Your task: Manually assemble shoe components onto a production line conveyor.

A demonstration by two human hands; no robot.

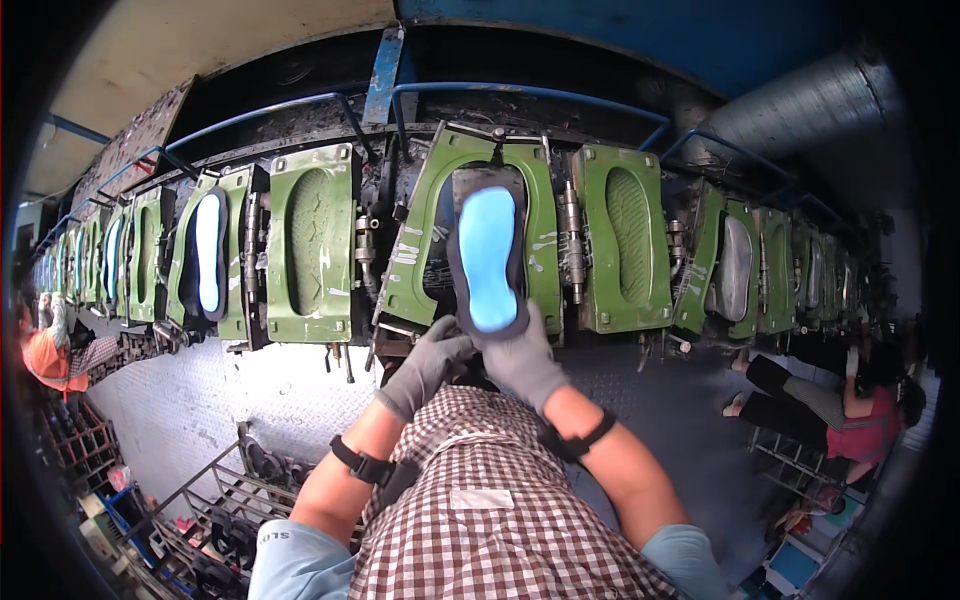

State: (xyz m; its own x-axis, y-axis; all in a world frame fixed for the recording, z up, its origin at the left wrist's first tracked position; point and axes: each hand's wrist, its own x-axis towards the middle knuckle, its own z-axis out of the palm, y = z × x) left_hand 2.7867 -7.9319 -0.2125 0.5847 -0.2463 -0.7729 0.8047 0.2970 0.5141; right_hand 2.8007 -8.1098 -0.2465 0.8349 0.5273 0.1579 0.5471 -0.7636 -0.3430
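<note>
Blue-topped dark shoe sole [487, 260]: over opened green mould [541, 205], heel toward wearer | gloved right hand [522, 362]: grasping heel | gloved left hand [430, 364]: fingers curled beside heel, grip cannot be told | flanking: green mould plates [632, 235] with sole-shaped cavities

Your gloves [520, 365] are grey, your sleeves [300, 565] light blue, your apron [450, 550] brown-and-white checks. The sole [490, 262] before you is bright blue edged in dark grey. The moulds [627, 235] left and right are green, the far railing [530, 89] blue, the vest [48, 362] at far left orange.
</note>
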